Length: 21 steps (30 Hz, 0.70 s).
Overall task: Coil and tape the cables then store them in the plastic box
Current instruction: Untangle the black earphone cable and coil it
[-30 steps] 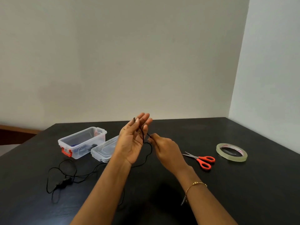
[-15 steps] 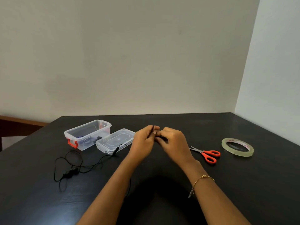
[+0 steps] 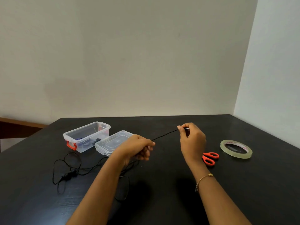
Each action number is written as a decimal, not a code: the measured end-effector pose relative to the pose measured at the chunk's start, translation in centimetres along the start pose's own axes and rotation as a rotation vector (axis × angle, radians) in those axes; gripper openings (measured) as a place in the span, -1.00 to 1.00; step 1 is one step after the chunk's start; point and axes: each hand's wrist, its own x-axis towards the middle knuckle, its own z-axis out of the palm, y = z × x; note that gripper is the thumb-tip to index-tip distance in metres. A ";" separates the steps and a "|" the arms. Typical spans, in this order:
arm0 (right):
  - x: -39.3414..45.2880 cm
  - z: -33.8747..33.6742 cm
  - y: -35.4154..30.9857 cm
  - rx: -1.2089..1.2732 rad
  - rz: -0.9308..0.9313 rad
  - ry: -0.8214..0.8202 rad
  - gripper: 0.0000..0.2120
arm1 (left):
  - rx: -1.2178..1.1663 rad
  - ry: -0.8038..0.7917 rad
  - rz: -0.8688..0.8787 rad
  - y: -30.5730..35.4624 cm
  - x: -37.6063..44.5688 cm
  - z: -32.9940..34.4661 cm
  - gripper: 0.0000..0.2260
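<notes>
Fingers, right: fingertips [image 3: 183,129] of the right hand [image 3: 192,142] pinch the plug end of the black cable [image 3: 165,134], raised above the table; other fingers curled.
Fingers, left: left hand [image 3: 138,147] curled round the same cable lower down; the cable leaves it at the knuckles.
Cable, held span: runs straight and taut between the two hands, rising toward the right hand, clear of the table [image 3: 162,200].
Cable, loose part: trails from under the left hand to the table and lies in slack loops on the left, with a small dark inline block [image 3: 69,175] among the loops; one further loop lies just beside the left forearm.
Plastic box [image 3: 86,137]: clear, open, red latch [image 3: 71,145] on its near end; stands on the far left of the table, beyond the loose loops.
Box contents: something blue and something dark lie on the bottom; too indistinct through the wall to tell what they are.
Lid [image 3: 113,142]: clear, lying flat just right of the box, touching or nearly touching it; left hand overlaps its near right corner in view.
Scissors [image 3: 210,157]: orange handles, on the table behind the right wrist, blades hidden.
Tape roll [image 3: 236,149]: clear tape, flat on the table, right of the scissors.
Bracelet [image 3: 203,179]: thin gold chain on the right wrist.
</notes>
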 end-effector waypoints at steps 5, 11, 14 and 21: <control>-0.2 0.3 0.6 0.009 0.027 0.030 -0.86 | 0.183 0.067 -0.015 0.0 0.2 0.1 -0.68; -0.4 0.5 0.8 0.013 0.092 0.018 -0.85 | 0.105 0.032 0.119 0.7 -0.9 -0.1 -0.65; -0.9 0.5 0.1 0.047 0.004 -0.101 -0.88 | -0.543 -0.023 0.313 1.1 -0.3 0.1 -0.70; -2.1 1.1 -2.8 0.130 -0.394 -0.541 -0.91 | -1.020 0.331 0.563 -0.9 2.6 -1.3 -0.75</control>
